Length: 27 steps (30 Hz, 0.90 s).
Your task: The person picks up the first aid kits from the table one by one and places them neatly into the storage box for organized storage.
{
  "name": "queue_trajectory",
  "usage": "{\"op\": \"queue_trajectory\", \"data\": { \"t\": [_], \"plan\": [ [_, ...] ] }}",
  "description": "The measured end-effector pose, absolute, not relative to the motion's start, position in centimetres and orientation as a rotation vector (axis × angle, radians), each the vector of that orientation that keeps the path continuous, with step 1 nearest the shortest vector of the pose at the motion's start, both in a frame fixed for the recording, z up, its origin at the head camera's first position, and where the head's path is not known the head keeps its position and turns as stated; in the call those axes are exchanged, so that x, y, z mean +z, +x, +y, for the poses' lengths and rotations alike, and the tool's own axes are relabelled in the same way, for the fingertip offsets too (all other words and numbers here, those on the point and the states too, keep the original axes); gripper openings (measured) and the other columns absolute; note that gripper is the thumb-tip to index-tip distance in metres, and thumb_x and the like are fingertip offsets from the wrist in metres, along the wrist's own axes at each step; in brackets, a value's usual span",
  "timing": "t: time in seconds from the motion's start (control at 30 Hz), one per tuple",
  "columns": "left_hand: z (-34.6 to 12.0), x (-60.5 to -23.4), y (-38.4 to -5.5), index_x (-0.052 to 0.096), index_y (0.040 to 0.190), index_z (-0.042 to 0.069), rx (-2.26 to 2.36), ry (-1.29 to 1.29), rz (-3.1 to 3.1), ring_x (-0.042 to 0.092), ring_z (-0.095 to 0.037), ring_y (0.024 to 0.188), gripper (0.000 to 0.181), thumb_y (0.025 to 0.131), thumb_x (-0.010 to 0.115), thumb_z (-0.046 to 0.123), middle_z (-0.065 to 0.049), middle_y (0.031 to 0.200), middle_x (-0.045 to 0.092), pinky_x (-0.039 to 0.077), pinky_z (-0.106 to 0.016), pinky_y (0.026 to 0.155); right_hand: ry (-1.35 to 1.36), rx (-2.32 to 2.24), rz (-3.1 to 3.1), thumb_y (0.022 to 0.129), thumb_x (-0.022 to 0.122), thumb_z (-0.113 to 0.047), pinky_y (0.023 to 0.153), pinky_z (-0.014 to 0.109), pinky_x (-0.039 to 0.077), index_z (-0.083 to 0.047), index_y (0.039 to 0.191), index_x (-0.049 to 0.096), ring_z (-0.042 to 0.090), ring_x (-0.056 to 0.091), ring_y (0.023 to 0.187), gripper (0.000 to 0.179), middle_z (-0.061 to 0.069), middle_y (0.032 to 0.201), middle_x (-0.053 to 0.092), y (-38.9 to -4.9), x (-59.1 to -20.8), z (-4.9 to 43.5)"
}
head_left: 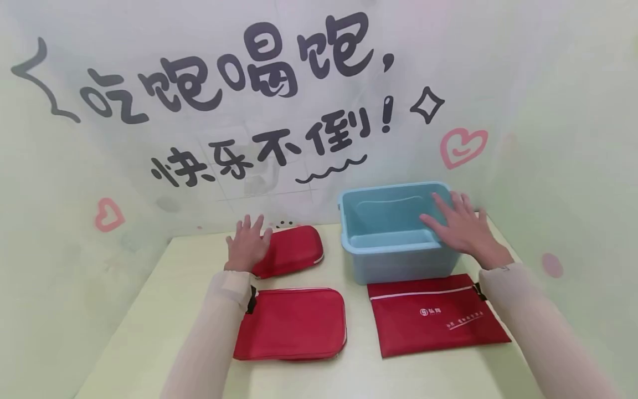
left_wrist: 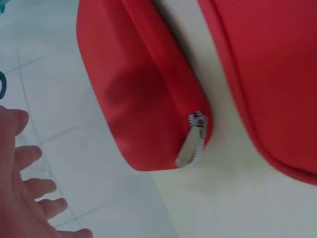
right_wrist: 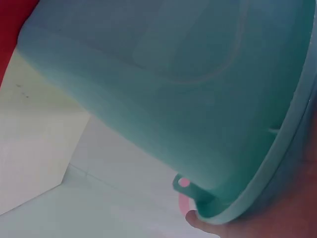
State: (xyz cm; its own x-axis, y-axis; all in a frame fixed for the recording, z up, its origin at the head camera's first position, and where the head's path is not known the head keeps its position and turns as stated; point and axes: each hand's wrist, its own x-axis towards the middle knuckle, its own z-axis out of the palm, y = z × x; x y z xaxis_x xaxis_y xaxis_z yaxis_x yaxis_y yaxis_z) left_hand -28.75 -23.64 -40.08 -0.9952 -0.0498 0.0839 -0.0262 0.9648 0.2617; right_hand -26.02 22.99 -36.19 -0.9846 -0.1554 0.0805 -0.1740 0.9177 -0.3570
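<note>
My left hand (head_left: pixel 247 244) hovers with spread fingers at the left end of a small red zippered case (head_left: pixel 291 250). In the left wrist view that case (left_wrist: pixel 133 84) shows a metal zipper pull, and my fingers are apart from it. Over the right end of a light blue plastic bin (head_left: pixel 399 266) is my right hand (head_left: pixel 463 226), its fingers spread. The right wrist view has the hand (right_wrist: pixel 277 213) close along the bin's rim (right_wrist: pixel 277 163); whether it touches the rim is unclear. Inside, the visible part of the bin holds nothing.
A larger red zippered case (head_left: pixel 291 324) lies in front of the small one, by my left sleeve. Before the bin is a flat red pouch (head_left: pixel 423 327) with white print. Behind the pale yellow table (head_left: pixel 174 288) rises a wall (head_left: pixel 299 138) with black lettering.
</note>
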Motion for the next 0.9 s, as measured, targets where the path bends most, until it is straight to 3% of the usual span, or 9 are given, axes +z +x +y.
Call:
{"op": "queue_trajectory", "data": {
  "t": [0.23, 0.4, 0.57, 0.67, 0.9],
  "plan": [
    [-24.5, -41.7, -28.5, 0.025, 0.158, 0.009, -0.538, 0.139, -3.121, 0.022, -0.051, 0.141, 0.064, 0.103, 0.037, 0.039, -0.029, 0.159, 0.017, 0.027, -0.076, 0.104, 0.238, 0.676, -2.976, 0.096, 0.05, -0.055, 0.106, 0.079, 0.011, -0.003, 0.159, 0.004, 0.058, 0.009, 0.141, 0.093, 0.034, 0.157, 0.008, -24.8, -37.1, 24.7],
    [-25.4, -42.3, -28.3, 0.022, 0.158, 0.008, -0.649, 0.197, -3.149, 0.026, -0.052, 0.139, 0.067, 0.103, 0.039, 0.042, -0.032, 0.158, 0.016, 0.03, -0.074, 0.104, 0.203, 0.728, -2.914, 0.094, 0.054, -0.056, 0.102, 0.079, 0.025, -0.004, 0.159, 0.002, 0.058, 0.02, 0.136, 0.098, 0.033, 0.156, 0.012, -24.2, -37.6, 25.1],
    [-26.0, -43.1, -28.4, 0.02, 0.159, 0.007, -0.742, 0.218, -3.171, 0.02, -0.049, 0.144, 0.071, 0.103, 0.039, 0.047, -0.031, 0.158, 0.019, 0.03, -0.07, 0.107, 0.211, 0.773, -2.877, 0.095, 0.055, -0.055, 0.09, 0.075, 0.042, -0.003, 0.159, 0.003, 0.056, 0.032, 0.127, 0.098, 0.031, 0.152, 0.02, -23.4, -38.0, 25.4],
    [-26.1, -43.4, -28.3, 0.02, 0.158, 0.006, -0.775, 0.214, -3.173, 0.017, -0.047, 0.146, 0.072, 0.103, 0.041, 0.048, -0.03, 0.158, 0.022, 0.03, -0.068, 0.108, 0.204, 0.805, -2.891, 0.095, 0.054, -0.057, 0.088, 0.075, 0.043, -0.004, 0.159, -0.001, 0.057, 0.031, 0.127, 0.1, 0.032, 0.152, 0.017, -23.1, -38.3, 25.8],
    [-26.6, -44.7, -28.1, 0.022, 0.157, 0.005, -0.849, 0.241, -3.15, 0.039, -0.045, 0.13, 0.076, 0.099, 0.052, 0.044, -0.03, 0.148, 0.034, 0.041, -0.064, 0.102, 0.243, 0.96, -2.85, 0.094, 0.059, -0.053, 0.085, 0.072, 0.046, -0.008, 0.16, -0.003, 0.057, 0.035, 0.126, 0.101, 0.031, 0.151, 0.023, -22.7, -39.1, 26.3]
  ]
}}
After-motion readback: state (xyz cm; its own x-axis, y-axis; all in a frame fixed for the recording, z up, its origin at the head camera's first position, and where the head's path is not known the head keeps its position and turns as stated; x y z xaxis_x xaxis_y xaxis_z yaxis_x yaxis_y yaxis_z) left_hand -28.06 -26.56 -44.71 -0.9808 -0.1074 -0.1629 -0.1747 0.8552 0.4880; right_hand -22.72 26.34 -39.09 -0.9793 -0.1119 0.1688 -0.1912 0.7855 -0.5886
